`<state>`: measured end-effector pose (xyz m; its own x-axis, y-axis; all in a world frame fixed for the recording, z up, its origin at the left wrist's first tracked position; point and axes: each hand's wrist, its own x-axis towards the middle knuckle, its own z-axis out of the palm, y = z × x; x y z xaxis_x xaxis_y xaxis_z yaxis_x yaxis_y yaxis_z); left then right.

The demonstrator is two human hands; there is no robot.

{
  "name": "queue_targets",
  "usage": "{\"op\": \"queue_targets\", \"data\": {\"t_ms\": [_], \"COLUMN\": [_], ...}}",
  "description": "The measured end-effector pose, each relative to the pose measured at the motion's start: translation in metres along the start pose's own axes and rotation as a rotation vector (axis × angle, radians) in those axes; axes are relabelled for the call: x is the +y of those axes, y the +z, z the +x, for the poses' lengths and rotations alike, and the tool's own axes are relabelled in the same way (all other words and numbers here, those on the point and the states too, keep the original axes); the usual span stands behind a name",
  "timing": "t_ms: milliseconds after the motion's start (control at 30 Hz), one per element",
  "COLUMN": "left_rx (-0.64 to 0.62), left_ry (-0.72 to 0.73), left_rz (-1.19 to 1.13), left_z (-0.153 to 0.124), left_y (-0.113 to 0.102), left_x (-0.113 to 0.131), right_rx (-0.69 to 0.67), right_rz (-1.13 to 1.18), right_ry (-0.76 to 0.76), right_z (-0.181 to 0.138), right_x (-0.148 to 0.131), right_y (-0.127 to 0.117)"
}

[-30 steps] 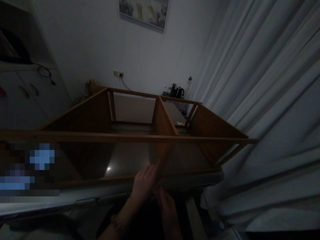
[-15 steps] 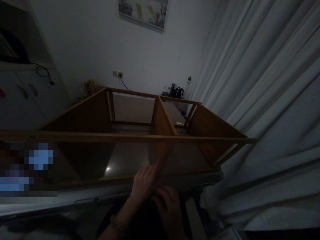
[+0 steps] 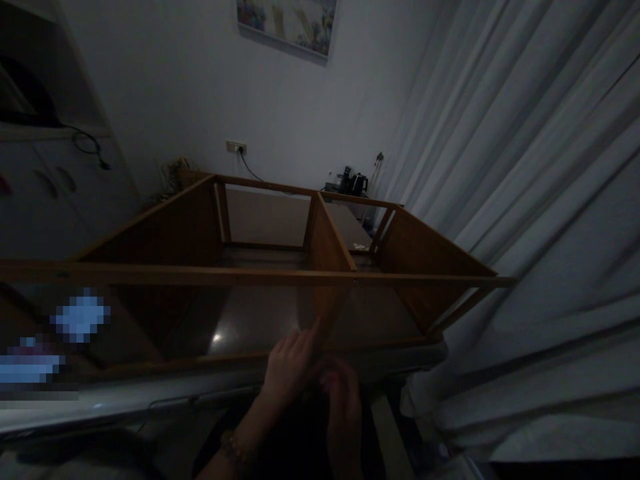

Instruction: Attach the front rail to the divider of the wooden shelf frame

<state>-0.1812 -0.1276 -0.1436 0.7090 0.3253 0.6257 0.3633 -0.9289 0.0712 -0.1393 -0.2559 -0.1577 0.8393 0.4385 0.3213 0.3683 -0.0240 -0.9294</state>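
Observation:
A brown wooden shelf frame point(image 3: 280, 275) lies across a table, open side up, with a middle divider point(image 3: 327, 243). My left hand point(image 3: 289, 363) rests on the frame's near lower rail, fingers stretched up against the foot of the divider. My right hand point(image 3: 343, 400) is just beside it, fingers curled at the same spot. The dim light hides whatever those fingers hold. A bead bracelet point(image 3: 234, 450) circles my left wrist.
Grey curtains point(image 3: 525, 200) hang close on the right. A white cabinet point(image 3: 60, 187) stands at the left with a cable on it. A wall socket point(image 3: 236, 147), a framed picture point(image 3: 287, 23) and a dark kettle point(image 3: 353, 181) are at the back wall.
My right hand has risen and curled in next to the left hand at the divider's foot. The left hand and the frame have stayed put.

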Motion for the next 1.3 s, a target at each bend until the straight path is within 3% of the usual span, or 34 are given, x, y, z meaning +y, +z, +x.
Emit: {"op": "queue_targets", "data": {"t_ms": [133,367,500,733,900,1300], "left_rx": [0.018,-0.003,-0.003,0.023,0.01,-0.004], "left_ry": [-0.018,-0.007,0.003,0.01,0.012,0.006], "left_rz": [0.009,-0.001,0.0,0.02,0.027,0.026], "left_z": [0.0,-0.001,0.0,-0.002,-0.002,-0.002], "left_y": [0.001,0.002,0.001,0.004,0.004,0.002], "left_x": [0.001,0.0,-0.001,-0.002,-0.001,0.0], "right_rx": [0.025,-0.05,-0.072,-0.319,-0.44,-0.513], "right_rz": [0.173,0.282,0.124,-0.335,-0.533,-0.642], "right_ry": [0.095,0.016,-0.033,-0.447,-0.637,-0.671], "right_z": [-0.006,-0.008,-0.004,0.011,0.022,0.027], "right_x": [0.009,0.012,0.008,0.008,0.01,0.005], "right_y": [0.003,0.011,0.005,-0.023,-0.039,-0.046]}}
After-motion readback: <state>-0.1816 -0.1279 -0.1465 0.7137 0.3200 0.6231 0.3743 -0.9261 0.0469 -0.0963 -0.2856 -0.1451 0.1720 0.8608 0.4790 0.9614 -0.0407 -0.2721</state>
